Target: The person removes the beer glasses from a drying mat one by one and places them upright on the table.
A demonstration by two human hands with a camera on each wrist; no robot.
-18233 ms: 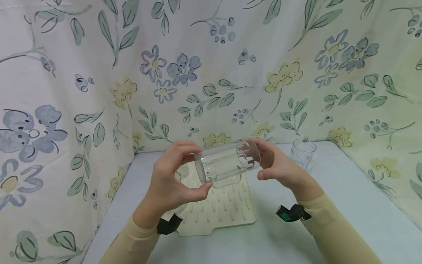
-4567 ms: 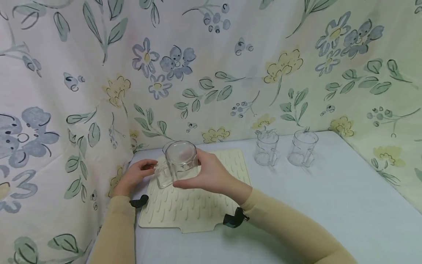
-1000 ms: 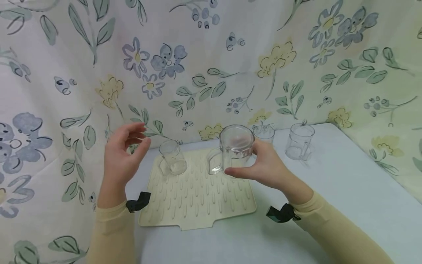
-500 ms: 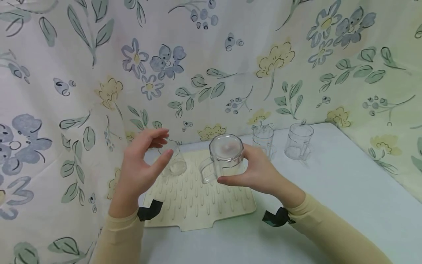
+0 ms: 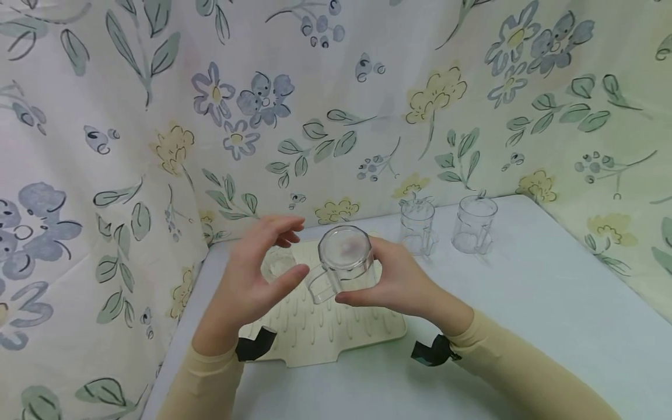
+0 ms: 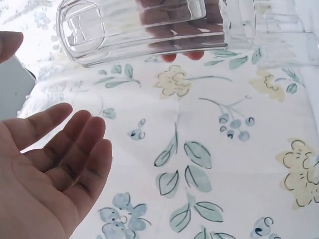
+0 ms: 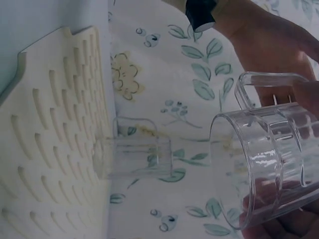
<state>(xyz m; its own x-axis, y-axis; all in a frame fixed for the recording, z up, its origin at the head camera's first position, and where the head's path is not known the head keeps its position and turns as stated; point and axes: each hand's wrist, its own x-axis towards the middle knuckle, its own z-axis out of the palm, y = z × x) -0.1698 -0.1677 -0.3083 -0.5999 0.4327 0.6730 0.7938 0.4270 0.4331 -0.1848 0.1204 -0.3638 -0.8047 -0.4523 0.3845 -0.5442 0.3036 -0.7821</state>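
My right hand (image 5: 404, 280) grips a clear glass mug (image 5: 345, 256) above the mat, thumb on the near side. The mug is tilted upside down, its base facing the head camera and its handle (image 5: 320, 286) pointing left. In the right wrist view the mug's open rim (image 7: 232, 169) faces the ribbed mat. Left of the mug, my left hand (image 5: 247, 280) is held up with fingers spread loosely, apart from the glass. Another clear mug (image 7: 137, 154) stands on the mat; the left hand partly hides it in the head view.
A cream draining mat (image 5: 336, 332) with raised ribs lies on the white table (image 5: 525, 326). Two more clear mugs, one (image 5: 417, 224) beside the other (image 5: 475, 224), stand at the back right. A floral curtain (image 5: 336, 116) hangs behind and along the left.
Over the last second my right hand has brought the mug left and lower, while my left hand has moved right towards it. Since 18 s ago, a second mug stands at the back right.
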